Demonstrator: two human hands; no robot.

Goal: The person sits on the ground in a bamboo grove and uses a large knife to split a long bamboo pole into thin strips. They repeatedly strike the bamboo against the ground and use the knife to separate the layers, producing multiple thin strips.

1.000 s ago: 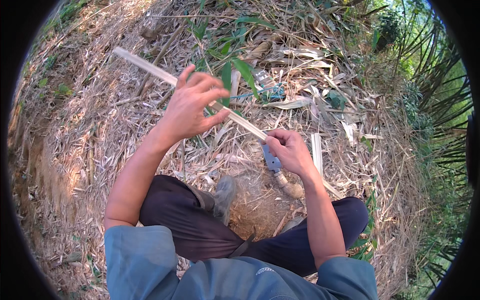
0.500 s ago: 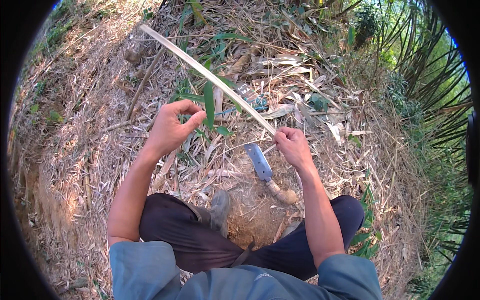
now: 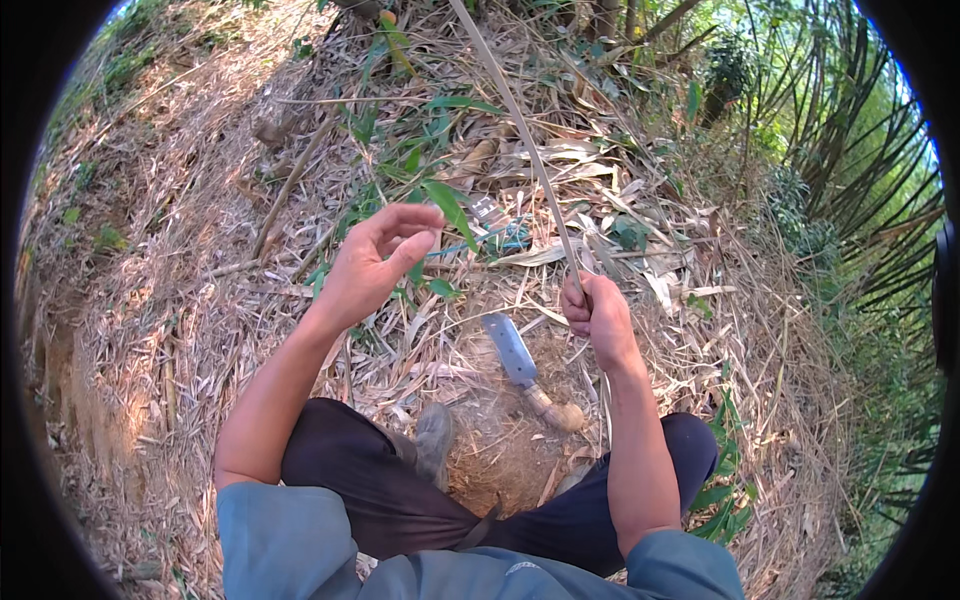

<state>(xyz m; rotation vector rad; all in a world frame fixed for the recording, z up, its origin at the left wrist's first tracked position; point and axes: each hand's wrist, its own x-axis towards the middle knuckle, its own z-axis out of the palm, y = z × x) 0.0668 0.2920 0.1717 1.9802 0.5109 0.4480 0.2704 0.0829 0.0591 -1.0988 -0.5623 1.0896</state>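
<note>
A long, thin pale strip (image 3: 525, 130), apparently split bamboo, rises from my right hand (image 3: 605, 320) and runs past the top edge of the view. That hand is closed around its lower part. My left hand (image 3: 378, 262) is held out to the left of the strip, apart from it, with fingers curved, thumb separate and nothing held. Below and between the hands, a broad-bladed chopping knife (image 3: 512, 350) lies on the ground, its knobbed wooden handle towards me.
Dry leaf litter (image 3: 440, 350) covers the slope around me. Beyond my left hand are green leaves (image 3: 450, 208) and a bundle of blue-green cord (image 3: 512, 236). A dry stick (image 3: 292, 185) lies at the left. Dense stems (image 3: 850, 150) stand at the right. My bent legs (image 3: 370, 480) flank the knife.
The strip has swung from leaning left to nearly upright, its far end leaving the view. My right hand has turned and moved slightly right and nearer; my left hand has shifted right.
</note>
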